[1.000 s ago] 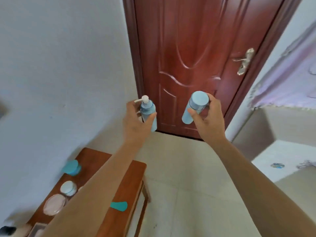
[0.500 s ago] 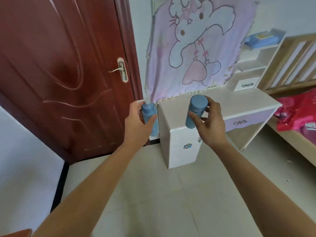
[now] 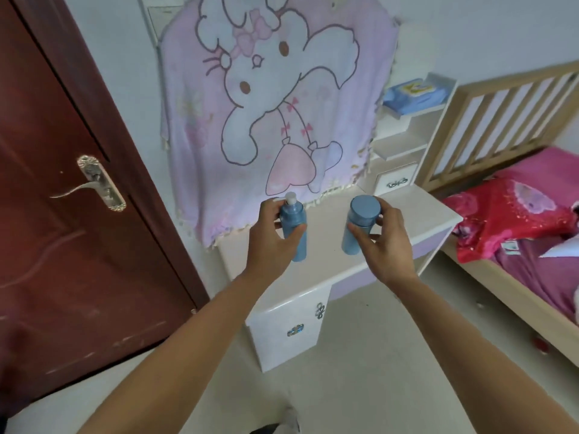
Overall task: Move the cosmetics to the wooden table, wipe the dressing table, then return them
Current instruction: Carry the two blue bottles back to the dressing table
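Now the desk is closer, with both bottles held over it. Left hand grips the pump bottle; right hand grips the capped bottle. Put each down softly, standing up, away from the edge.

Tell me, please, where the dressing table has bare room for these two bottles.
Bare patches on the dressing table: the middle, between the pump bottle in the left hand and the capped bottle in the right hand; the right end, toward the bed. Tighter at the back: the cloth fringe hangs there and the drawer unit stands in the right corner.
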{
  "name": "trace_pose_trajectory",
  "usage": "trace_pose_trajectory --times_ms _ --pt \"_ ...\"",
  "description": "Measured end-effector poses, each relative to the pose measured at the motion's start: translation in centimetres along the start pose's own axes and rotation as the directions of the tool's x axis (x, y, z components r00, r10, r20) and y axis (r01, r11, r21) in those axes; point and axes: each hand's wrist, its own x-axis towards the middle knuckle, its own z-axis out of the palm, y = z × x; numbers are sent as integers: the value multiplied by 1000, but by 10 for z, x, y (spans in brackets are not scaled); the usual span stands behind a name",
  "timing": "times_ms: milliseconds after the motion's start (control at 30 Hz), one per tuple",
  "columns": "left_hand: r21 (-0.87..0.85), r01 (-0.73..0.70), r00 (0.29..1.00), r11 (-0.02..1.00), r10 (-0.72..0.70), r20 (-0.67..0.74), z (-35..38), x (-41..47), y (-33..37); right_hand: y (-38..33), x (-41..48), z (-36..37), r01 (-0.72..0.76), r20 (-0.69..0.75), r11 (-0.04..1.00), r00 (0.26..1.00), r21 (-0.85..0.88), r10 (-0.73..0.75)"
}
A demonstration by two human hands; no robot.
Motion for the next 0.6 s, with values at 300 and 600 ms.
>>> trace_pose_trajectory --times_ms 300,600 --pt "-27 -44 998 999 46 47 92 164 -29 68 158 -7 -77 -124 997 989 32 81" --pt "68 106 994 992 -105 -15 195 257 -116 200 293 26 -194 -21 974 980 114 198"
